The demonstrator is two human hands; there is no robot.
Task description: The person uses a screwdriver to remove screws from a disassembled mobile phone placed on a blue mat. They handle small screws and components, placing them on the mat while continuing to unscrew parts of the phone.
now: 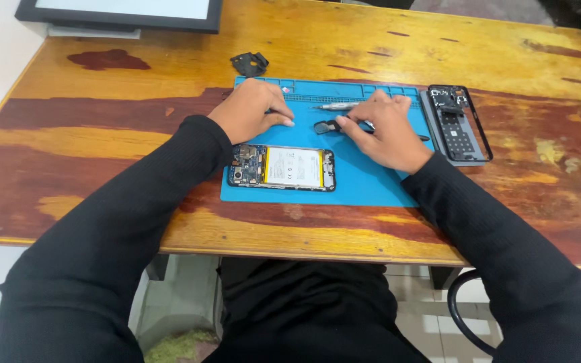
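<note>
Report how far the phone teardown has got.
Done: the opened phone lies with battery and board bared; its back frame sits beside the blue mat.
In hand: the right hand pinches a small dark part.
Left: the battery is still seated.

On the streaked wooden table, centred: a blue rectangular silicone work mat. On the mat's near left corner: an opened black phone with exposed battery. Left hand on the mat just behind it. Right hand further right, touching a small dark plastic part. Behind that: a slim metal screwdriver. Right of the mat, overlapping its edge: a black phone back frame. Far, beyond the mat: a small black plastic cover piece. Far left corner: a flat dark-framed monitor.
</note>
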